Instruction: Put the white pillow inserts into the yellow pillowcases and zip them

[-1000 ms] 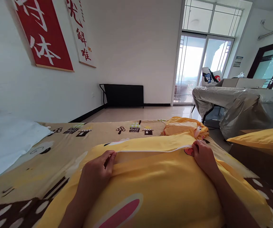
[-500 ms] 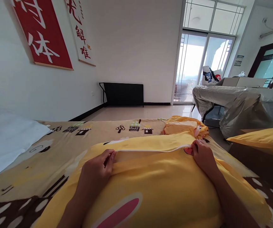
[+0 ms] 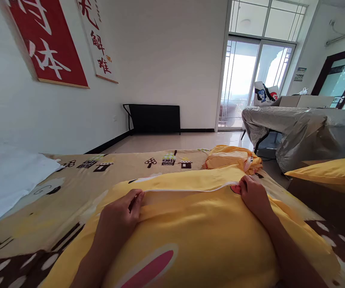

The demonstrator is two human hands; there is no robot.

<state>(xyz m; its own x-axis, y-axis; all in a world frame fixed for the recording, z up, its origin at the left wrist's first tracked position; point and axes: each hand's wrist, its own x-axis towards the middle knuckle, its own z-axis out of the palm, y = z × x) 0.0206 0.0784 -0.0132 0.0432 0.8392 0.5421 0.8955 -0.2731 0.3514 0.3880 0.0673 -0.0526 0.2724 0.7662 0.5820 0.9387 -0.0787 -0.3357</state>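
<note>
A plump yellow pillowcase (image 3: 208,232) with a pink-and-white printed shape lies in front of me. Along its far side runs a white zipper (image 3: 184,190), with a gap below it where paler fabric shows. My left hand (image 3: 123,214) is closed, thumb and fingers pinching the pillowcase at the zipper's left end. At the right end, beside a small red print, my right hand (image 3: 255,196) pinches the zipper edge. The zipper line stretches between both hands, sagging slightly. Whether a slider is under my right fingers is hidden.
Beneath is a patterned beige bedsheet (image 3: 79,188). A crumpled yellow-orange cloth (image 3: 231,158) lies beyond my right hand. At left is a white pillow (image 3: 13,176); at right, another yellow piece (image 3: 337,174) rests on a cardboard box. A plastic-covered table (image 3: 298,120) stands farther back.
The whole view has shifted slightly. Both hands keep their hold on the zipper edge, with no clear movement relative to the pillowcase.
</note>
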